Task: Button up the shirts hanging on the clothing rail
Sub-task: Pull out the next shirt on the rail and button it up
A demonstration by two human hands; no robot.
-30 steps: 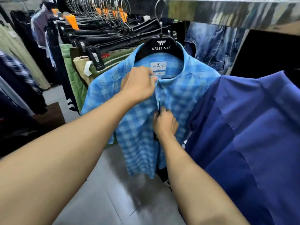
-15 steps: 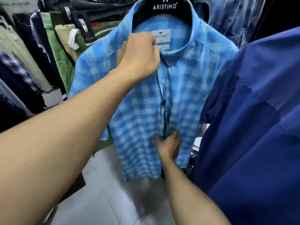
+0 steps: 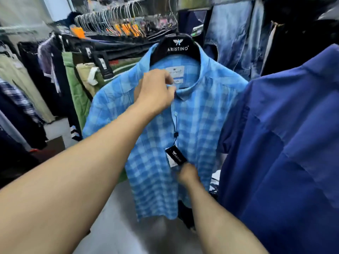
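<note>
Head view. The left arm reaches up and forward across the frame, and the left hand point(image 3: 156, 90) has its fingers curled on the collar front of the plaid shirt point(image 3: 198, 125), pinching the cloth just under the neck label. The right arm comes up from the lower edge, and the right hand point(image 3: 188, 174) sits low on the shirt's front placket, just below the hang tag point(image 3: 176, 155); its fingers are turned away and blurred, so I cannot tell whether they grip the cloth or only press it.

Against half a second ago, the left hand keeps its hold at the collar. The right hand stays low on the placket, and the tag now shows flat and slanted just above it, where before only its cord showed. The view has tipped up, so the hanger point(image 3: 177, 49) and the rail point(image 3: 192, 4) are back in frame.

The shirt is thin woven cloth in light and mid blue checks, short-sleeved, hanging from the broad black hanger with white lettering. The tag is a slim black card on a dark cord. To the right hangs a plain dark blue shirt point(image 3: 286, 143), smooth and matte. Behind are faded denim point(image 3: 231, 39) and a row of wire hangers point(image 3: 110, 21).
</note>
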